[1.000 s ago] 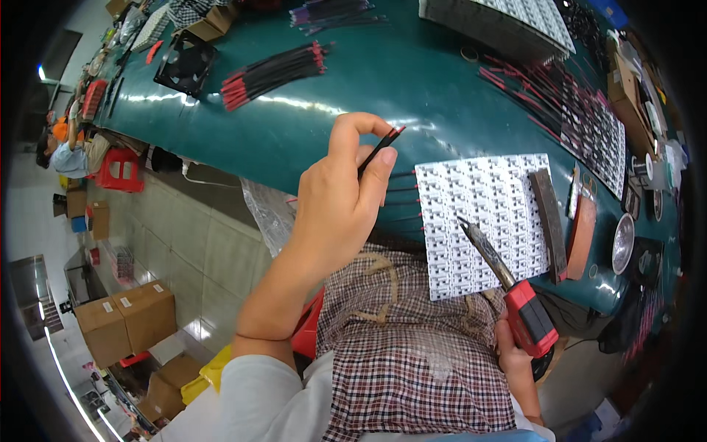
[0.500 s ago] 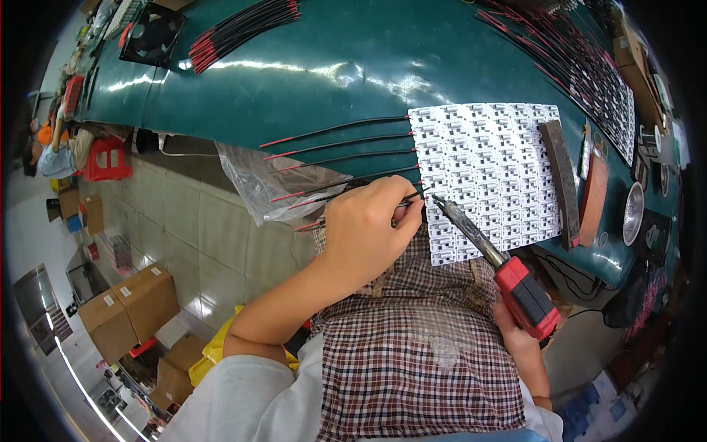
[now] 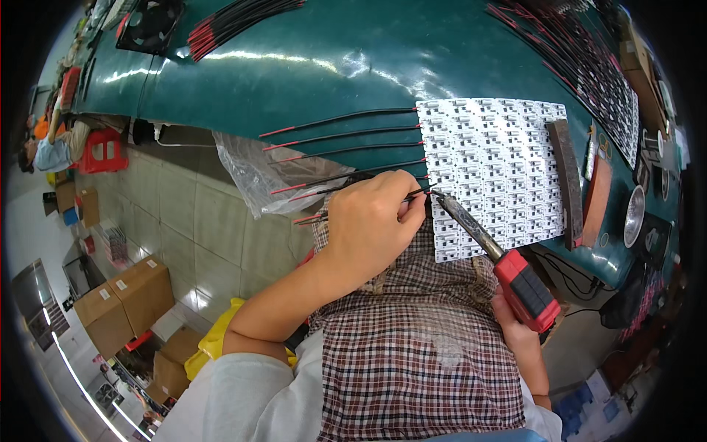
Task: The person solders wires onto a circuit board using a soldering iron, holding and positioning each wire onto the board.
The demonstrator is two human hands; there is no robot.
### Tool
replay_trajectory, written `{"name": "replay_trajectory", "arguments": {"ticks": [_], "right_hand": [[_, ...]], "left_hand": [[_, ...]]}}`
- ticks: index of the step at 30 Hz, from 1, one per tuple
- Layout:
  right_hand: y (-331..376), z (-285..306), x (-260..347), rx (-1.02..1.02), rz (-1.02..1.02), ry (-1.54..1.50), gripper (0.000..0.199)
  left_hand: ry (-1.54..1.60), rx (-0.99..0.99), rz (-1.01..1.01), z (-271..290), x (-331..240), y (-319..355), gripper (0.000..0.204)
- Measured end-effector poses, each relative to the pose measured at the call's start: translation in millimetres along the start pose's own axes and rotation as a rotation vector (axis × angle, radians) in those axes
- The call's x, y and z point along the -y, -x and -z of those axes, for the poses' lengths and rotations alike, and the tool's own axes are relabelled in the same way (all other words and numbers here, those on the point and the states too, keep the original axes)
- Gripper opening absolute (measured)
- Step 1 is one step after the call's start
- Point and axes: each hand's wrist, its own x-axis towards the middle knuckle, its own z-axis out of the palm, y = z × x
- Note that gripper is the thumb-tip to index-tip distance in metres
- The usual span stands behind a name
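My left hand [image 3: 374, 221] pinches a black wire [image 3: 418, 192] with a red end at the left edge of a white circuit board panel [image 3: 493, 169]. In my right hand [image 3: 513, 324] is a red and black soldering iron [image 3: 524, 289], and its dark tip meets the panel's edge beside the wire end. Several black wires [image 3: 346, 138] with red tips stick out leftward from that edge above my left hand. The panel carries rows of small repeated circuits and overhangs my checked apron [image 3: 420, 368] at the bottom.
A dark bar [image 3: 565, 184] lies on the panel's right side, beside a reddish-brown block [image 3: 596, 202]. Farther right is a metal bowl [image 3: 634, 215]. Wire bundles [image 3: 243, 26] and a black fan [image 3: 149, 26] sit on the green table [image 3: 294, 81]. A person [image 3: 55, 151] is at far left.
The view has shifted slightly. The wire in my left hand and the iron tip have come together at the panel's edge, a little higher along it than before.
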Motion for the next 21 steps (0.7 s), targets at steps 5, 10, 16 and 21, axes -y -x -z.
{"name": "replay_trajectory", "arguments": {"ticks": [5,10,16,21], "right_hand": [[-2.8,0.3,5.8,-0.012,0.02,0.032,0.031],[10.8,2.0,-1.8,-0.019,-0.084,-0.008,0.036],[14.4,3.5,-4.0,-0.016,-0.052,0.031,0.037],[10.9,4.0,-0.1,0.005,-0.058,0.04,0.035]], "left_hand": [[-0.009,-0.021,-0.008,-3.3,0.5,2.1,0.011],[-0.012,-0.03,-0.017,-2.1,0.2,2.8,0.01],[-0.015,-0.025,0.006,-2.0,0.9,2.6,0.01],[0.13,0.061,0.077,2.2,7.1,-3.2,0.011]]}}
